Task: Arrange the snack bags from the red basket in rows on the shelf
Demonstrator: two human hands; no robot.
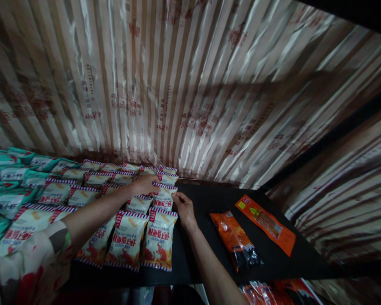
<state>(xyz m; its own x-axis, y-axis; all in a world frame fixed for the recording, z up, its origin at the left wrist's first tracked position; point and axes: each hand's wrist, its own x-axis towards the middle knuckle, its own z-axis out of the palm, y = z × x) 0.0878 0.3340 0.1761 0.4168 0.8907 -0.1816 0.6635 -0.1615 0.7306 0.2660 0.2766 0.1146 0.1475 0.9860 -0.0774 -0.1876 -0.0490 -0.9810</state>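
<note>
A white snack bag (pixel 164 198) with a red-and-blue striped edge and red lettering stands in the rightmost column of similar bags. My left hand (pixel 147 185) reaches across the rows and grips this bag near its upper left edge; some of its fingertips are hidden. On the opposite side, my right hand (pixel 184 206) pinches the bag's right edge between thumb and fingers. In front of it leans another bag of the same kind (pixel 160 239), with one more (pixel 127 239) beside it on the left. Further white bags stand in rows behind and to the left.
Teal snack bags (pixel 14 176) fill the far left of the black shelf (pixel 198 195). To the right lie an orange-and-black packet (pixel 233 237) and a long orange packet (pixel 266 222). Striped, wrinkled sheeting (pixel 178 84) hangs behind. More red packets (pixel 263 292) show below the front edge.
</note>
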